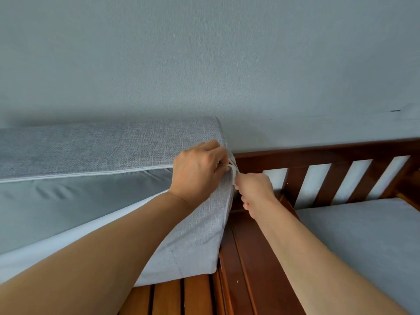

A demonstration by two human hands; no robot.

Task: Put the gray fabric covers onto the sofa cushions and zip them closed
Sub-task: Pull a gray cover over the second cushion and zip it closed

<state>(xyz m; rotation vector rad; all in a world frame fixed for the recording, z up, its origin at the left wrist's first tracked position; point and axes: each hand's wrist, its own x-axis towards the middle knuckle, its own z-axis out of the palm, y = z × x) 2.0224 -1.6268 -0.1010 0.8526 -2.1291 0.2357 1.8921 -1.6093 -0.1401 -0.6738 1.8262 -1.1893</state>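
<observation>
Gray woven fabric is filling the nine o'clock half of my view: the gray cover (127,144) is sitting over a sofa cushion (68,223) that is standing on edge on the wooden sofa frame (254,258), leaning back toward the gray wall (204,53). Along the cushion's upper long side I am seeing the zipper (79,174) running toward three o'clock, with a smooth darker gray lining below it and white cushion showing beneath that, so the cover is not yet closed there.

My left hand (197,169) is clenching the cover at its top corner, fingers curled round bunched fabric. My right hand (254,189) is sitting just beside it at four o'clock, pinching the fabric edge at that same corner; whether a zipper pull is in that pinch I cannot tell.

Further toward three o'clock, a second cushion (363,235) is lying flat on the seat, below the slatted backrest (341,176).
</observation>
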